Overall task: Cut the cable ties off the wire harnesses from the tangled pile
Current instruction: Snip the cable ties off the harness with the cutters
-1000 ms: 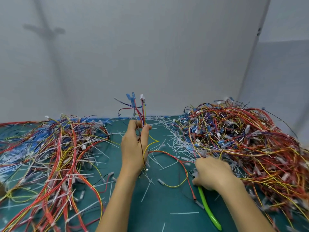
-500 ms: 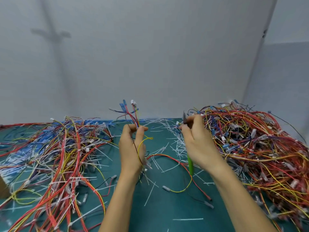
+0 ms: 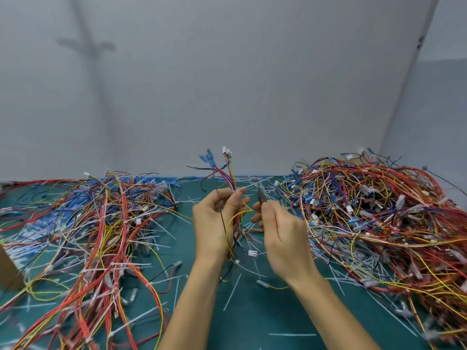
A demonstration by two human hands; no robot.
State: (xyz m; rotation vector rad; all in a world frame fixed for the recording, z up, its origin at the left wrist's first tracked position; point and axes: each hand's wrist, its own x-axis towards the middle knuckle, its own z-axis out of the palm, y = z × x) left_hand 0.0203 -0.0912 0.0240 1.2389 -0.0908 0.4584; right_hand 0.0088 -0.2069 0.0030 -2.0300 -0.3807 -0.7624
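My left hand (image 3: 214, 221) grips a wire harness (image 3: 228, 173) upright over the middle of the green mat; its blue terminals and white connector stick up above my fingers, and red, yellow and black wires trail down below my palm. My right hand (image 3: 280, 231) holds cutters (image 3: 261, 195), whose grey jaws point up just right of the harness, a short gap away. The cutters' handles are hidden in my palm. A big tangled pile of harnesses (image 3: 379, 213) lies on the right. I cannot make out a cable tie on the held harness.
A second spread of wire harnesses (image 3: 88, 228) covers the left of the green mat (image 3: 252, 319). Cut white cable ties (image 3: 232, 291) litter the mat between the piles. A cardboard box corner (image 3: 7, 269) shows at the left edge. A grey wall stands close behind.
My right hand picked the green-handled cutters up from the mat near the right pile, raised them and brought them left beside the harness. My left hand kept holding the harness upright.
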